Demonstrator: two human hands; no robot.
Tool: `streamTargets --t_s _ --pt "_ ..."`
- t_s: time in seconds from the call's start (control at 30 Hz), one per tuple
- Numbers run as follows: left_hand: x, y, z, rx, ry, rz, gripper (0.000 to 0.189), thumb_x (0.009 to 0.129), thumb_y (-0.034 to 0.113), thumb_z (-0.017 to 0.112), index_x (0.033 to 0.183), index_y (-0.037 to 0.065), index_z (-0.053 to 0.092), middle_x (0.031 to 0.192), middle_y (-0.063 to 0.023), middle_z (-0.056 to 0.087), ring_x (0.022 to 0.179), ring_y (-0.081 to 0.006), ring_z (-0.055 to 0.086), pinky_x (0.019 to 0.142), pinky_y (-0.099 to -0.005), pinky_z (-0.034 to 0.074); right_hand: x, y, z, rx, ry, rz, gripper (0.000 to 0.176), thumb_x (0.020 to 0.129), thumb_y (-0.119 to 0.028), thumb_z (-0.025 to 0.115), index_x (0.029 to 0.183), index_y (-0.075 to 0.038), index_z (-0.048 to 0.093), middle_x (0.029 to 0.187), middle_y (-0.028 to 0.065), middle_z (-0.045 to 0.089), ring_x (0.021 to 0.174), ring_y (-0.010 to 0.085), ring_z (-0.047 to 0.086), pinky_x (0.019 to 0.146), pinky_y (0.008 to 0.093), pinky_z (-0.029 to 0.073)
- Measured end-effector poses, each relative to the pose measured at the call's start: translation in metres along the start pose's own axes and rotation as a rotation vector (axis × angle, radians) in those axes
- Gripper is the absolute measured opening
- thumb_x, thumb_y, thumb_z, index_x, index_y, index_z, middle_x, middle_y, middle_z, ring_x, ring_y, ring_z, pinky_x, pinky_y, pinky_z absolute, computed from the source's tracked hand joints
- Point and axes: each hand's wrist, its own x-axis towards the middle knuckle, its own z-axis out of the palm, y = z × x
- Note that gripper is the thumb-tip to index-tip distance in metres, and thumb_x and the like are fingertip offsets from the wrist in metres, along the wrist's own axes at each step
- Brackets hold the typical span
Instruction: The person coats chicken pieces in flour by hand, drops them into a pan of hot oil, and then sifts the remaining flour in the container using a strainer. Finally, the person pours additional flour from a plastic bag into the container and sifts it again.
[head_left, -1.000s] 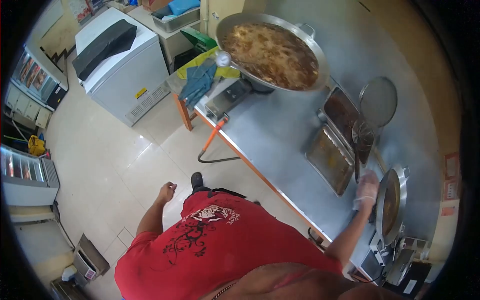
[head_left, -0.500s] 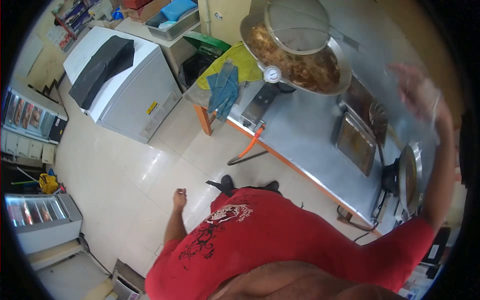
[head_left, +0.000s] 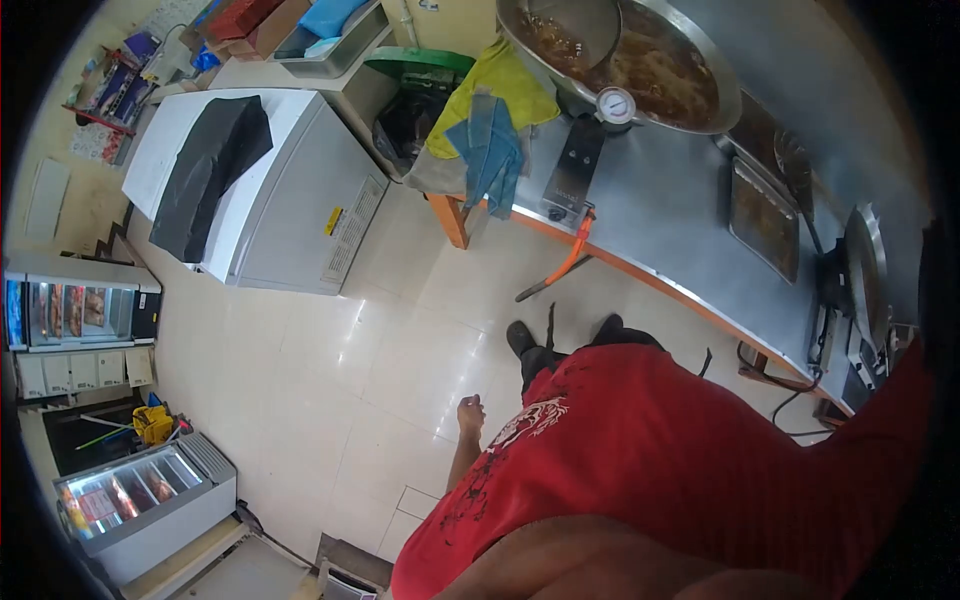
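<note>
My left hand (head_left: pixel 470 411) hangs low over the tiled floor beside my red shirt. Its fingers are curled in and nothing shows in them. Of my right arm only the red sleeve (head_left: pixel 885 420) appears at the right edge; the hand is out of view. At the top, a large metal pan (head_left: pixel 728 100) holds brown, bubbling liquid with food in it. A round mesh strainer (head_left: pixel 575 30) lies over its far side, cut off by the frame. A dial thermometer (head_left: pixel 615 104) sits at the pan's near rim.
Metal-topped table (head_left: pixel 670 220) carries a gas burner (head_left: pixel 578 165) with an orange hose (head_left: pixel 572 255), a rectangular tray (head_left: pixel 763 218) and another pan (head_left: pixel 865 270). Yellow cloth (head_left: pixel 495 85) and blue cloth (head_left: pixel 490 150) drape the corner. A white chest freezer (head_left: pixel 300 200) and a bin (head_left: pixel 415 110) stand left.
The view has swung, so the table and pan sit farther up and right. My right hand, earlier raised near the pans in clear plastic, has left the view. My left hand still hangs down.
</note>
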Motion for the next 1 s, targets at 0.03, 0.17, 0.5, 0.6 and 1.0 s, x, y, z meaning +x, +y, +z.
streamTargets --t_s 0.03,0.17,0.5,0.6,1.0 --pt "0.008 -0.006 0.002 -0.018 -0.003 0.027 0.031 0.093 0.028 0.060 0.105 0.000 0.058 0.073 -0.0083 0.061 0.052 -0.0155 0.055 0.043 -0.0296 0.042 0.003 -0.005 -0.002 -0.009 0.000 0.000 0.046 0.093 -0.031 0.053 0.137 -0.016 0.051 0.093 0.0061 0.056 0.074 0.0137 0.058 0.057 0.0270 0.047" --pt "-0.009 0.017 0.008 -0.166 0.095 -0.083 0.028 0.093 0.026 0.058 0.105 0.001 0.058 0.074 -0.0084 0.061 0.053 -0.0156 0.055 0.043 -0.0296 0.042 0.013 -0.026 -0.008 -0.038 -0.012 -0.003 0.048 0.093 -0.031 0.054 0.138 -0.016 0.050 0.098 0.0075 0.057 0.076 0.0169 0.060 0.059 0.0294 0.048" --pt "-0.009 -0.064 0.013 0.453 -0.066 0.221 0.024 0.085 0.021 0.062 0.099 0.001 0.062 0.080 -0.0123 0.066 0.068 -0.0225 0.063 0.052 -0.0342 0.048 0.033 -0.049 -0.038 -0.111 -0.011 -0.033 0.052 0.092 -0.030 0.057 0.142 -0.018 0.046 0.110 0.0109 0.058 0.081 0.0250 0.064 0.064 0.0355 0.051" --pt "0.018 -0.116 0.017 0.850 -0.030 0.594 0.026 0.076 0.019 0.066 0.095 0.003 0.066 0.087 -0.0141 0.069 0.083 -0.0293 0.065 0.067 -0.0408 0.053 0.043 -0.054 -0.056 -0.125 -0.013 -0.037 0.054 0.092 -0.030 0.058 0.143 -0.018 0.045 0.114 0.0119 0.059 0.082 0.0274 0.065 0.065 0.0373 0.052" --pt "0.034 0.013 -0.028 0.484 -0.190 0.391 0.025 0.085 0.016 0.060 0.105 0.004 0.068 0.073 -0.0098 0.064 0.061 -0.0206 0.066 0.049 -0.0324 0.051 0.033 0.074 -0.077 -0.196 0.005 -0.040 0.054 0.093 -0.027 0.054 0.145 -0.017 0.042 0.135 0.0169 0.056 0.102 0.0348 0.063 0.082 0.0429 0.051"
